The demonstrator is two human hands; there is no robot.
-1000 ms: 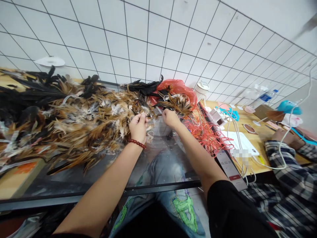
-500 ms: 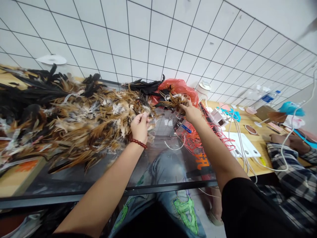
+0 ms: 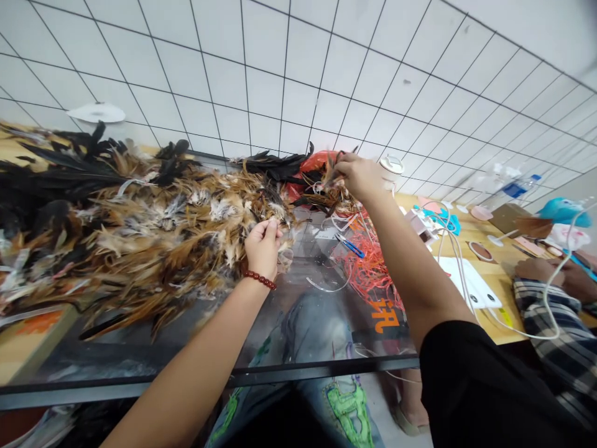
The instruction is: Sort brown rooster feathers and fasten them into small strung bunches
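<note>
A large heap of brown, black and white feathers [image 3: 135,224] covers the left half of a glass-topped table [image 3: 298,323]. My left hand [image 3: 263,244], a red bead bracelet on its wrist, is closed in a pinch at the heap's right edge on some feathers. My right hand [image 3: 357,175] is raised at the back, fingers closed on a small bunch of brown feathers [image 3: 329,174], just above a red plastic bag [image 3: 311,167] with more feathers in it.
Orange-red strings [image 3: 370,270] and blue-handled scissors [image 3: 349,244] lie on the glass to the right. A white cup [image 3: 390,169], white cables [image 3: 450,261] and small items stand on the wooden table beyond. Another person's plaid sleeve [image 3: 557,336] rests at far right. A tiled wall rises behind.
My right hand left the spot beside my left hand, moved right and back to the red bag, then lifted a bunch of feathers. My left hand stayed put, still pinched.
</note>
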